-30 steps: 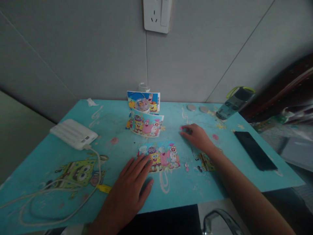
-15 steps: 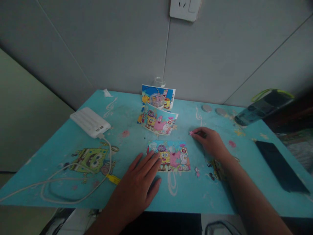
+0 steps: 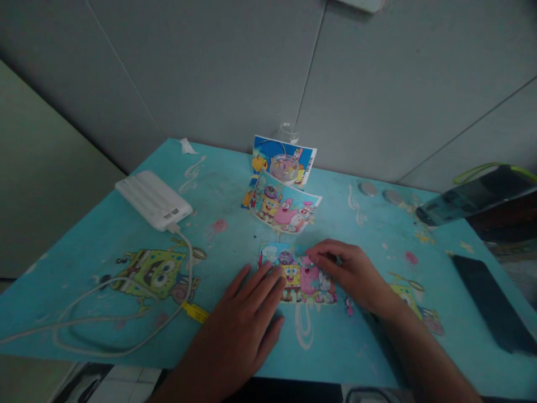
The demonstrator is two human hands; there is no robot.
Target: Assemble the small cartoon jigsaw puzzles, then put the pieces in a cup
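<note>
A small cartoon jigsaw puzzle (image 3: 291, 275) lies flat on the table, showing a yellow sponge and a pink star figure. My left hand (image 3: 247, 322) rests palm down with its fingers spread, the tips on the puzzle's left side. At the upper edge, my right hand (image 3: 352, 274) pinches a small pink puzzle piece against the picture; the fingers largely cover it. A loose pink and white piece (image 3: 349, 306) lies just right of the puzzle. Behind it, a curved picture card (image 3: 285, 206) with the same scene leans up.
A clear round tub (image 3: 284, 168) with small pieces stands before a blue card (image 3: 268, 146). At left are a white power bank (image 3: 153, 200) and its cable (image 3: 104, 354). On the right lie a bottle (image 3: 474, 196), a dark phone-like slab (image 3: 490, 302) and two silvery discs.
My right hand has moved left and down from beside the puzzle to its upper edge with the pink piece. My left hand stays on the puzzle. The camera view has shifted.
</note>
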